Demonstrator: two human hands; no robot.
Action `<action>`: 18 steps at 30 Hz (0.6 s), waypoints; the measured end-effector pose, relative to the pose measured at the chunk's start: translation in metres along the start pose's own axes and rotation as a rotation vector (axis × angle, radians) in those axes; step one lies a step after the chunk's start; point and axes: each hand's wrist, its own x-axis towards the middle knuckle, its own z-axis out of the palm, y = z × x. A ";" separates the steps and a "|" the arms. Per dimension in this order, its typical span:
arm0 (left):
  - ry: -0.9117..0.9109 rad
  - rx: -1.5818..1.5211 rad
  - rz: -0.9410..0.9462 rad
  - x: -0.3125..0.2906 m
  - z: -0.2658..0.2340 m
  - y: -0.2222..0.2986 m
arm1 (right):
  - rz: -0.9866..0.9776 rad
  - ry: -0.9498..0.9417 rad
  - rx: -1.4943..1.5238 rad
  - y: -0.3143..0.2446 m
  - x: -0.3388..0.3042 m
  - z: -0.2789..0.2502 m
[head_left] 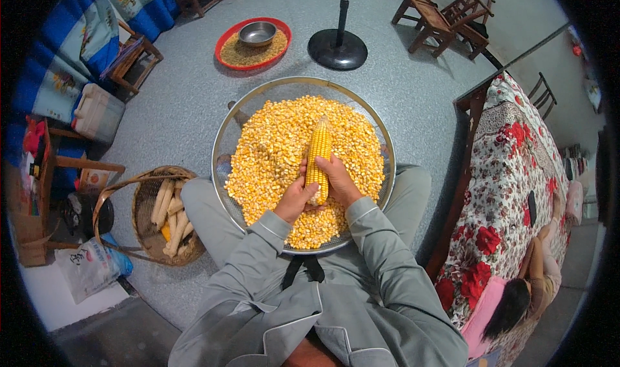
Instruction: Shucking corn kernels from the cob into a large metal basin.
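Observation:
A yellow corn cob (318, 157) stands tilted between my two hands, its pointed tip away from me and most of its kernels still on it. My left hand (298, 192) grips the lower left of the cob. Around its right side, a little higher, my right hand (338, 178) is closed, thumb lying on the kernels. Beneath both hands, a wide round mesh sieve (219, 173) with a metal rim rests across my lap. Loose corn kernels (265, 147) fill much of it in a heap.
On the left, a wicker basket (143, 205) holds several bare cobs (173, 221). Ahead are a red tray (223, 55) of grain with a metal bowl (257, 33), and a black stand base (337, 49). A person lies on the flowered bed (504, 173) at right. Wooden chairs (445, 18) stand far right.

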 end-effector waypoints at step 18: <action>-0.016 -0.209 0.004 0.001 -0.003 -0.004 | 0.031 -0.002 0.031 -0.002 0.000 -0.001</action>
